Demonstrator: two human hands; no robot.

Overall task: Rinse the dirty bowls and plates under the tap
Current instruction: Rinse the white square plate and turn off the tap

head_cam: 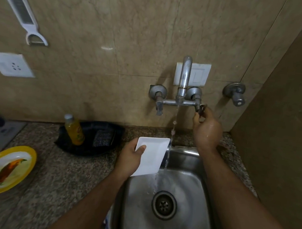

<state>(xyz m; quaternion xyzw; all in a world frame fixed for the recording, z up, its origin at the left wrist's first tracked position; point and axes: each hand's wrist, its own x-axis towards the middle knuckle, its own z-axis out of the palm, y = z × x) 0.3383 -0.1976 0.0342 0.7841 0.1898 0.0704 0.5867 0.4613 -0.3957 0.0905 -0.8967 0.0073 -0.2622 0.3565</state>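
1. Left hand (pixel 131 156) grip holds white square plate (pixel 152 155) over sink (pixel 202 192) left rim, just beside stream.
2. Right hand (pixel 206 128) pinches tap handle (pixel 200 109); water (pixel 167 157) running.
3. Next, likely: shift plate under flow.
4. Yellow plate (pixel 4 169) waits at counter (pixel 68 171) left edge.

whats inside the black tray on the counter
In the black plastic tray stand a yellow liquid bottle with a clear cap and a dark speckled scrub pad. The tray floor under them is hidden.
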